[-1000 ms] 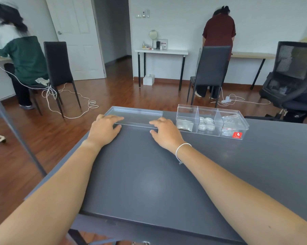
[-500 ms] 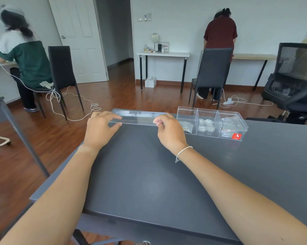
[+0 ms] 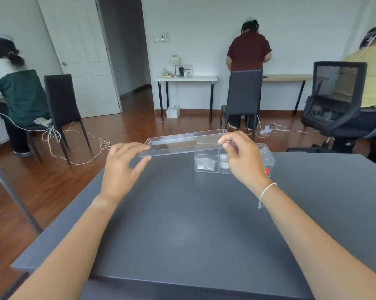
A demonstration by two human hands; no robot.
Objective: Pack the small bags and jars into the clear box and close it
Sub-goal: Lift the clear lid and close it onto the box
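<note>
A clear box [image 3: 269,158] with three compartments stands at the far edge of the dark table [image 3: 182,224]. A small bag [image 3: 205,165] lies in its left compartment and small jars [image 3: 224,165] in the middle one; the right compartment is mostly hidden behind my right hand. The long clear lid [image 3: 182,142] is lifted off the table, tilted up to the right, its right end over the box. My left hand [image 3: 123,167] pinches the lid's left end. My right hand [image 3: 242,156] pinches its right end.
A red sticker [image 3: 267,171] marks the box's front right. Beyond the table stand a black mesh office chair [image 3: 338,100], a dark chair [image 3: 244,94] and a white side table [image 3: 186,79]. Three people work at other desks. Cables [image 3: 74,144] lie on the wooden floor.
Both hands have gripped the clear lid, raised it off the table and carried it to the right, so that its right end now hangs over the box.
</note>
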